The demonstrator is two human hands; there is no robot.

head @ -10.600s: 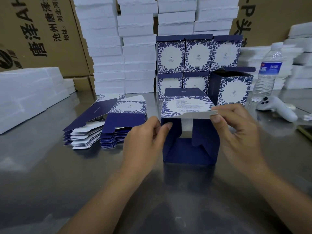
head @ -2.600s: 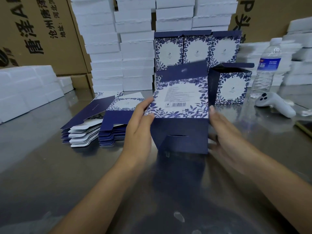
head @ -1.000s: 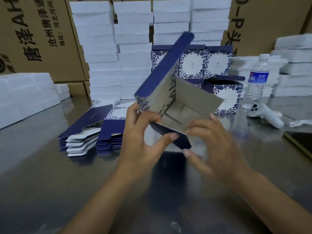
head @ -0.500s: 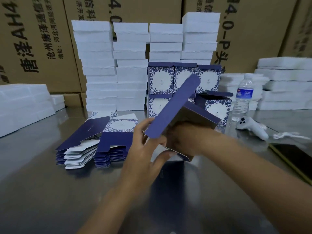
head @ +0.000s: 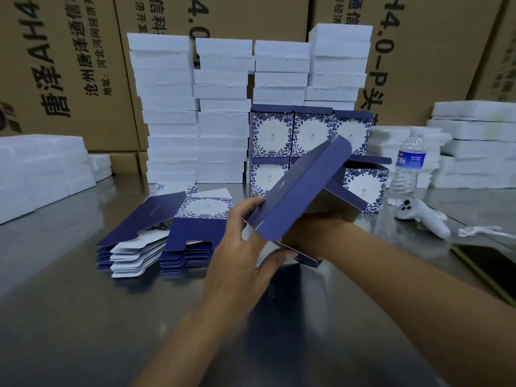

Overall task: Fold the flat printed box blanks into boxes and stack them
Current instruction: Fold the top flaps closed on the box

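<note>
I hold a half-formed navy blue box [head: 304, 191] tilted in the air above the steel table, its long lid flap pointing up and right. My left hand [head: 243, 247] grips its lower left edge. My right hand [head: 312, 227] is pushed inside the open box, fingers hidden. Two piles of flat blue-and-white blanks [head: 164, 233] lie to the left. Finished floral boxes [head: 282, 135] are stacked behind, and one more box [head: 365, 185] stands open-lidded at their right.
Tall stacks of white foam pads [head: 195, 107] rise behind the blanks, with more at the left [head: 42, 169] and right [head: 474, 143]. A water bottle [head: 407, 169], a white controller [head: 421, 216] and a dark phone [head: 491, 266] lie at the right. Brown cartons form the back wall.
The box went from resting on the table to being lifted and tipped. My right hand moved from its outer side into its open inside. My view has tilted upward.
</note>
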